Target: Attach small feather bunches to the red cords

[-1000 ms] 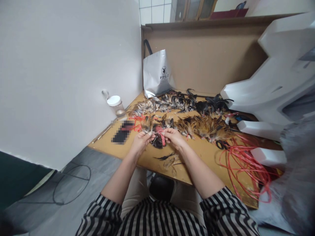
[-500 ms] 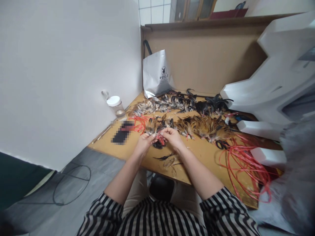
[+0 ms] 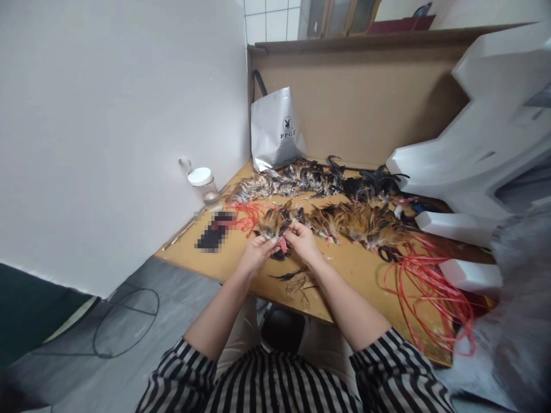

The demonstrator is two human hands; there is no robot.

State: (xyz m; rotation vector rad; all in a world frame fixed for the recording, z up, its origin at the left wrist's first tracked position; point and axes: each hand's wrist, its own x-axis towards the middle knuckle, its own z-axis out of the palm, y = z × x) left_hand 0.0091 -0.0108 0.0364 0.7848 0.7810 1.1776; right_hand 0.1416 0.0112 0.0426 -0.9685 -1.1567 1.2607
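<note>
Close together over the table's near side, both of my hands work at one bundle of brown and black feathers [image 3: 274, 220]. My left hand [image 3: 258, 253] is closed, with thumb and fingers pinching the base of the bundle. My right hand [image 3: 303, 241] is closed in a pinch at the bundle's right side, by a red plastic strip [image 3: 283, 245] that hangs between the hands. What exactly the right fingertips grip is too small to tell. Dark feathers show below the strip. Loose feathers [image 3: 299, 280] lie on the table just in front of my hands.
Rows of feather bundles [image 3: 361, 222] lie behind my hands. Red plastic strips [image 3: 424, 287] and black-handled scissors [image 3: 388, 253] are at right, more strips [image 3: 247, 217] at left. A lidded jar [image 3: 203, 184], a silver bag [image 3: 275, 135] and white foam pieces [image 3: 469, 275] stand around.
My left hand has shifted slightly right and down. The feathers now show more above the fingers, and less of the red strip is spread between my hands.
</note>
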